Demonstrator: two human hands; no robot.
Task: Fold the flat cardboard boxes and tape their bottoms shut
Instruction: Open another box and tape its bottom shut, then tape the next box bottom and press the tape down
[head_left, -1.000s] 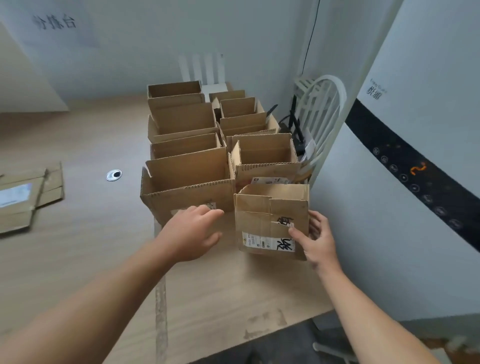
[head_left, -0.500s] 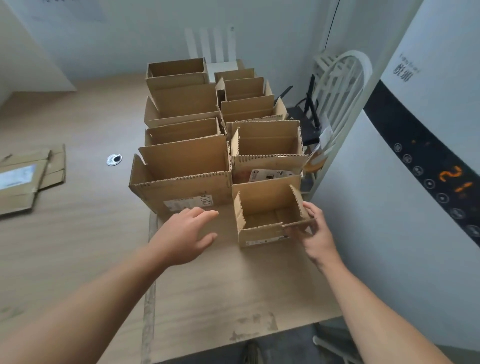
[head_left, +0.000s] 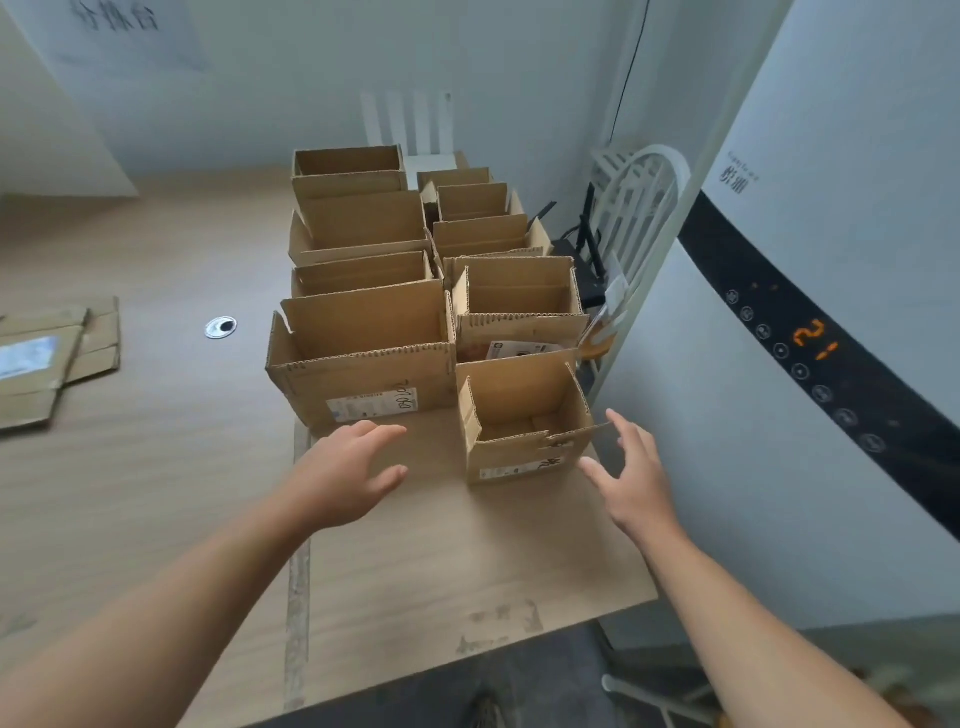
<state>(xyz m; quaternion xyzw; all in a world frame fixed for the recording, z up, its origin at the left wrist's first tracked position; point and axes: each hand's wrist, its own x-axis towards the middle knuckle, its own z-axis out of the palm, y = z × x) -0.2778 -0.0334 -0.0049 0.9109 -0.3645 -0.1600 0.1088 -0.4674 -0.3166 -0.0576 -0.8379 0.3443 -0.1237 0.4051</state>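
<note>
A wooden table (head_left: 156, 467) is seen carrying two rows of upright, open-topped boxes (head_left: 363, 364). Flat cardboard (head_left: 57, 364) is laid at its left. A small box (head_left: 524, 415) is set nearest in the right row. The left hand (head_left: 348, 467) and right hand (head_left: 631, 467) are held open on either side of it, with nothing gripped.

The small brown corrugated cardboard box (head_left: 524, 410) at about 1 o'clock is plain matt stuff. Its fluted edges look rough along the rim, and there's a smoother white paper label (head_left: 504, 472) on the front. Same dull cardboard on the bigger brown open box (head_left: 363, 374) at 12 and the flattened brown cardboard sheets (head_left: 57, 364) at 9. The pale wood-grain tabletop (head_left: 156, 493) looks smooth and matt, scuffed at 6. The little round silver grommet (head_left: 221, 327) at 10 shines like metal. The tall white appliance (head_left: 857, 156) at 3 looks like smooth plastic, and its black control band (head_left: 779, 291) is glossy.
</note>
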